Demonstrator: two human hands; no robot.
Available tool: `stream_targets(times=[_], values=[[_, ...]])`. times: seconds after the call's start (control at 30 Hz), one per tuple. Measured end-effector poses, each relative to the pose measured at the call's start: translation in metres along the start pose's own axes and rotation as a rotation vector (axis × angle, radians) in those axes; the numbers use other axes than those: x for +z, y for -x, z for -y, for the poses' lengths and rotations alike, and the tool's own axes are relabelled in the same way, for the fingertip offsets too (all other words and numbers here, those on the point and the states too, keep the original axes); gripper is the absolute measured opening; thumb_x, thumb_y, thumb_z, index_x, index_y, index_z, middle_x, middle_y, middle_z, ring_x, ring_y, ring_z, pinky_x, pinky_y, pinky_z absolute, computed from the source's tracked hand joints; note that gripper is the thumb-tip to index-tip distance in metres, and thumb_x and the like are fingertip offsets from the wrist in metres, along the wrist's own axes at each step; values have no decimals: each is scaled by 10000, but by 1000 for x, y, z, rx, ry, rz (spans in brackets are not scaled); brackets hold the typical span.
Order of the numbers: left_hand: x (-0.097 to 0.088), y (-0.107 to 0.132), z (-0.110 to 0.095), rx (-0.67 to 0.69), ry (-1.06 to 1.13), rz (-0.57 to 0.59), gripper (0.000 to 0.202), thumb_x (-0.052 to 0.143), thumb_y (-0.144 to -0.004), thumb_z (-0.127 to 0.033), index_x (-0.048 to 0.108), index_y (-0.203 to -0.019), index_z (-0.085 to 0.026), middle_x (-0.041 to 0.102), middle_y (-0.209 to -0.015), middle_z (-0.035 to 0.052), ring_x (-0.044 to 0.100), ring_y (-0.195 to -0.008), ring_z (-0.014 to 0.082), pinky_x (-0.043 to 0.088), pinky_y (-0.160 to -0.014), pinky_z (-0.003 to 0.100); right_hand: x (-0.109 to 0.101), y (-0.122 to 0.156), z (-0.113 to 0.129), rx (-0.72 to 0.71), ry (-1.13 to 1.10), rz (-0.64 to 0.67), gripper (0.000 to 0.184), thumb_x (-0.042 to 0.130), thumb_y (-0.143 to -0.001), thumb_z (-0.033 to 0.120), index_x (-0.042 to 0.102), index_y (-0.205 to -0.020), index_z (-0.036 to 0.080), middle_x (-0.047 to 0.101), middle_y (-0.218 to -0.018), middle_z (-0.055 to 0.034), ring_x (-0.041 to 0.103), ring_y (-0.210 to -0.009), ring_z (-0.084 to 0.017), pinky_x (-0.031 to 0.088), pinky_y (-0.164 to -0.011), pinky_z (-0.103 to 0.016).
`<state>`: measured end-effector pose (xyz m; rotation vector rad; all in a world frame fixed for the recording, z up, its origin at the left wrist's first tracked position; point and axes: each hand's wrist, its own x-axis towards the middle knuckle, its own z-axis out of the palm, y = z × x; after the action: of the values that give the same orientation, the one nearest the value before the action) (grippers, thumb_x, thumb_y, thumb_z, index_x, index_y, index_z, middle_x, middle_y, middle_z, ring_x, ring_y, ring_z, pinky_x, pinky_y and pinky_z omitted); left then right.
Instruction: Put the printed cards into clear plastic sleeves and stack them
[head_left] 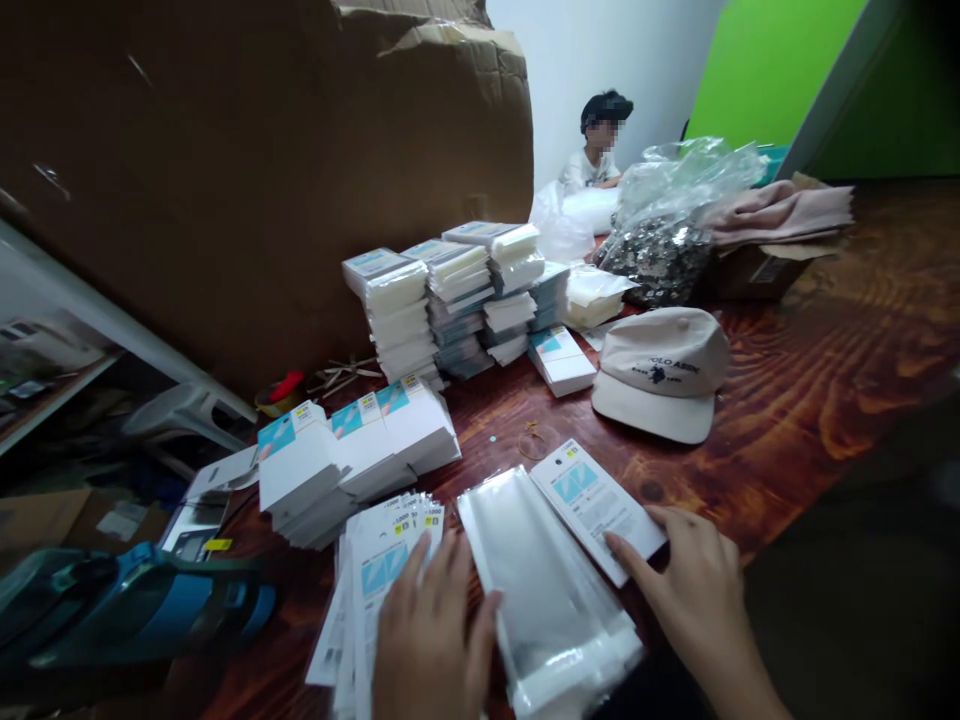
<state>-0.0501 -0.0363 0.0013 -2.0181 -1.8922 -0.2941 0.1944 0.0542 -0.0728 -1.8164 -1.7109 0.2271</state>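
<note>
My left hand (431, 640) lies flat, fingers stretched out, on a fanned stack of white printed cards (379, 570) at the table's near edge. Beside it, to the right, lies a pile of clear plastic sleeves (540, 580). My right hand (694, 590) rests with fingers extended on the lower corner of a single white packaged card (592, 500), which lies tilted right of the sleeves. Neither hand grips anything.
Further stacks of white packets (352, 450) and taller piles (450, 295) stand behind. A beige cap (664, 370), a rubber band (532, 440), bags (667, 220), folded cloth (780, 210), a cardboard wall (262, 170) and a blue device (135, 610) surround the wooden table (825, 380). A person (600, 145) sits at the far end.
</note>
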Motion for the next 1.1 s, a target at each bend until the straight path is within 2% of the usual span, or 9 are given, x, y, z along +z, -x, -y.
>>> stream_targets(times=[0.13, 0.23, 0.37, 0.6, 0.7, 0.8, 0.87, 0.97, 1.1], values=[[18, -19, -34, 55, 5, 214, 445, 538, -862, -370, 620, -1270, -213, 570, -1381, 40, 479, -1287, 375, 456, -972, 506, -12, -5, 9, 155, -226, 2, 577, 490, -799, 641, 660, -1012, 132, 672, -978, -185, 569, -952, -373, 448, -856, -510], [26, -20, -42, 61, -28, 280, 436, 476, -893, -305, 594, -1298, -197, 551, -1384, 46, 483, -1284, 379, 437, -982, 554, -24, -9, 10, 284, -370, 51, 417, 531, -830, 559, 680, -961, 192, 719, -919, -112, 641, -814, -289, 509, -743, -396], [29, -15, -41, 70, -45, 287, 423, 425, -924, -250, 569, -1320, -215, 518, -1406, 35, 469, -1300, 366, 432, -980, 559, -30, -12, 7, 314, -395, 78, 351, 533, -872, 516, 692, -986, 224, 742, -837, -50, 655, -655, -220, 506, -612, -312], [35, -13, -42, 42, 5, 264, 385, 423, -931, -220, 624, -1259, -239, 581, -1342, 34, 501, -1277, 351, 440, -982, 565, -12, -14, 6, 245, -318, -60, 407, 523, -854, 524, 688, -940, 162, 694, -926, -147, 609, -864, -307, 455, -794, -419], [32, -15, -39, 3, 102, 222, 376, 425, -927, -230, 654, -1225, -236, 622, -1296, 57, 512, -1264, 355, 451, -993, 558, -11, -15, 5, 218, -320, -94, 403, 517, -849, 537, 687, -890, 174, 699, -887, -140, 581, -893, -319, 441, -815, -428], [17, -17, -35, -170, 343, 141, 397, 433, -931, -289, 612, -1276, -206, 535, -1381, 123, 480, -1287, 347, 473, -990, 505, -17, -16, 4, 249, -332, -93, 359, 522, -855, 507, 682, -894, 188, 704, -867, -113, 605, -812, -283, 458, -755, -389], [2, -19, -33, -342, 583, 117, 406, 484, -916, -331, 586, -1300, -245, 500, -1419, 95, 468, -1299, 316, 462, -1016, 444, -21, -16, 4, 281, -343, -81, 337, 515, -864, 487, 676, -908, 194, 709, -842, -94, 615, -712, -247, 465, -680, -352], [-16, -21, -33, -634, 990, 149, 382, 598, -855, -393, 647, -1223, -303, 645, -1288, 34, 601, -1171, 291, 492, -992, 393, -23, -17, 6, 292, -363, -55, 320, 512, -865, 479, 667, -912, 202, 713, -814, -70, 610, -639, -219, 463, -632, -326], [-28, -24, -41, -942, 1321, 50, 512, 695, -769, -466, 637, -1239, -271, 743, -1107, 55, 735, -884, 257, 592, -816, 349, -17, -20, 9, 271, -368, -79, 317, 546, -816, 476, 671, -876, 191, 688, -860, -113, 600, -815, -291, 440, -800, -419]])
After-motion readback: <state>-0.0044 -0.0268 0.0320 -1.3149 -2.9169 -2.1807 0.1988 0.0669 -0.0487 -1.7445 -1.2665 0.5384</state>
